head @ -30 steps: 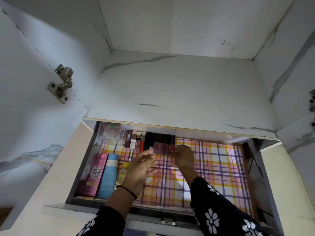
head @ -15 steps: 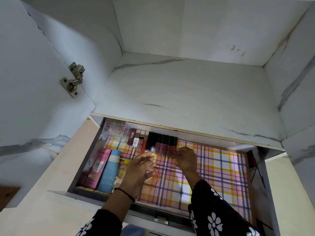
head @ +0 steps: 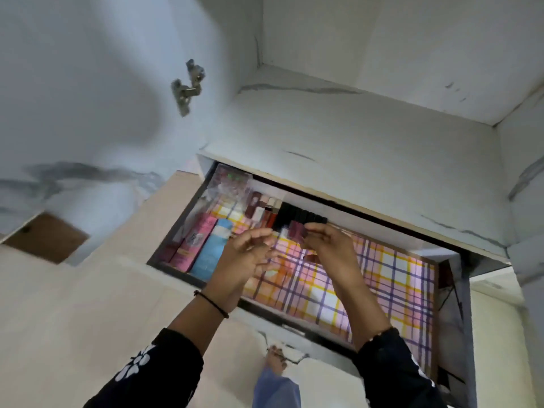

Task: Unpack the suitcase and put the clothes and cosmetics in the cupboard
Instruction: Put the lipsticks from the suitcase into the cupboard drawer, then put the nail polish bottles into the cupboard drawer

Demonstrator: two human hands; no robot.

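1 pink box (head: 195,245) | 1 blue bottle (head: 212,251) | left hand (head: 247,260) loose | right hand (head: 331,245) pinches 1 lipstick (head: 297,232)

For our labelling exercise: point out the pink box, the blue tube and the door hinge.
pink box (head: 195,243): head view, middle of its front face.
blue tube (head: 212,251): head view, middle of its body.
hinge (head: 188,86): head view, its metal arm.

Beige floor (head: 73,319) — brown patch (head: 47,237).
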